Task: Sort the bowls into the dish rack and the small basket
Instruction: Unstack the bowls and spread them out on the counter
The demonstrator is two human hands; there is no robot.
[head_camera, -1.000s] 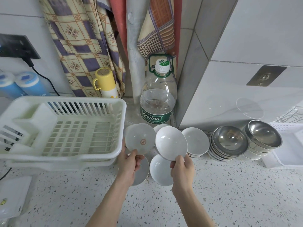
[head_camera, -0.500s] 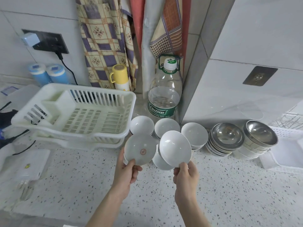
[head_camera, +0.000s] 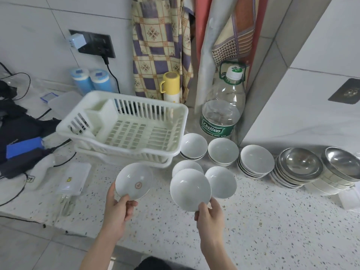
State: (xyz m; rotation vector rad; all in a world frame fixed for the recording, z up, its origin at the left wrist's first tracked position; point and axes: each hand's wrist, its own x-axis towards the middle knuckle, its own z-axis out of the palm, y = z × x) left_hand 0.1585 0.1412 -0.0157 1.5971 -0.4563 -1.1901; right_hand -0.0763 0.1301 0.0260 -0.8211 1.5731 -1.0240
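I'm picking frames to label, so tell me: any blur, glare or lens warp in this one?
Head view: wide-angle warp bends the wall edges; the steel bowls carry soft glare; the left hand and right hand, each holding a white bowl, look sharp; lighting is even, with faint shadows.

White tiled wall [head_camera: 48, 20], speckled countertop [head_camera: 272, 221], patterned curtain [head_camera: 155, 45]

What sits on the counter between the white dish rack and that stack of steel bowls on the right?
In the head view, white bowls fill the stretch between the dish rack and the steel bowls: three stacks at the back, two loose in front.
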